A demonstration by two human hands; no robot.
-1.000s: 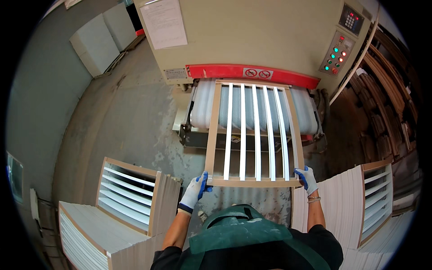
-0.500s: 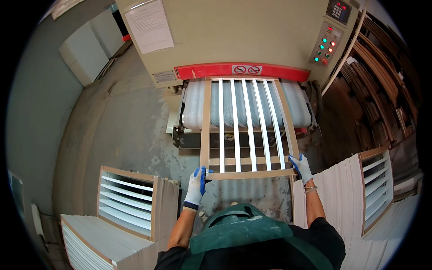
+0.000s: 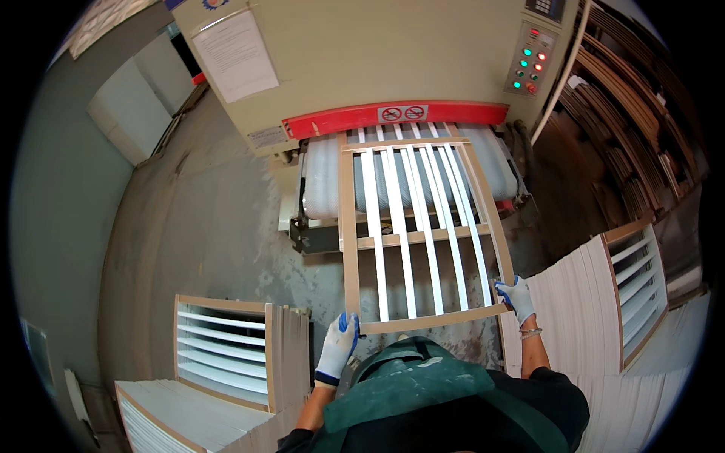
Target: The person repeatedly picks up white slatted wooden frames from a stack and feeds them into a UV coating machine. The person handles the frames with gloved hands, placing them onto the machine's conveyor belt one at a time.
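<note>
My left hand [image 3: 337, 349], in a white glove with blue fingertips, is closed on the near left corner of a slatted frame [image 3: 434, 319] with tan edges and white slats. At the near right corner, my right hand [image 3: 518, 299], gloved alike, grips the same frame. Its far end lies above the conveyor belt [image 3: 320, 181]. Under it, a second slatted frame [image 3: 385, 241] lies on the belt with its near bar jutting past the roller. The far end of that second frame is hidden under the machine's red guard bar [image 3: 325, 121].
A large beige machine [image 3: 362, 53] with a lit button panel [image 3: 530, 64] stands ahead. Stacks of slatted frames flank me: a left stack [image 3: 223, 347] and a right stack [image 3: 566, 309]. Brown sheets [image 3: 627, 106] are piled at far right, and a pole [image 3: 563, 72] leans there.
Both hands have drawn the upper slatted frame toward me, its far end coming away from the red guard bar. More of the second frame beneath now shows. The view has shifted slightly.
</note>
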